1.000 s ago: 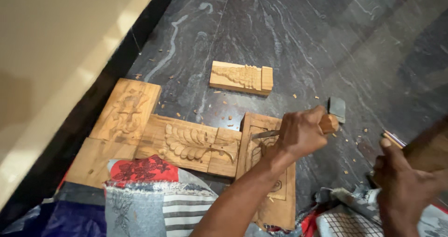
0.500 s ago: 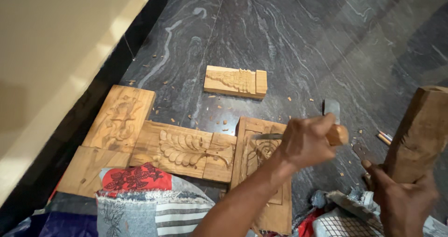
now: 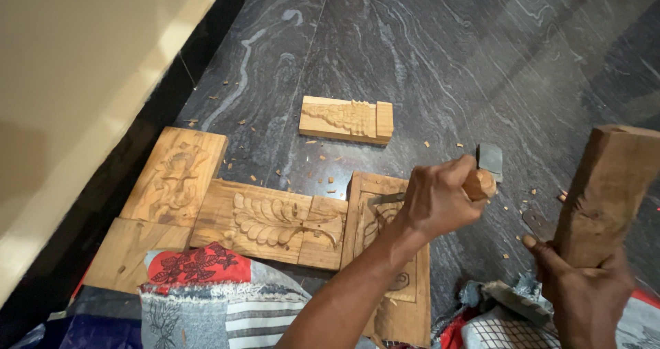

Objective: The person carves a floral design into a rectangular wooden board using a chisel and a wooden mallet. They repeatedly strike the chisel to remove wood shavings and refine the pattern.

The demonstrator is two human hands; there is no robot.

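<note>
My left hand is closed around a chisel with a wooden handle. The chisel's metal blade rests on a carved wooden panel lying on the dark stone floor. At the right edge, my right hand grips the lower end of a thick wooden block, held upright and raised to the right of the chisel handle, apart from it. My left forearm hides part of the panel.
Two joined carved panels, one with a leaf pattern and one angled, lie to the left. A small carved piece sits farther away. A grey flat piece, wood chips, patterned cloth and a pale wall surround them.
My right hand has lifted the wooden block from low at the right edge to upright beside the chisel. My left hand has kept the chisel on the panel.
</note>
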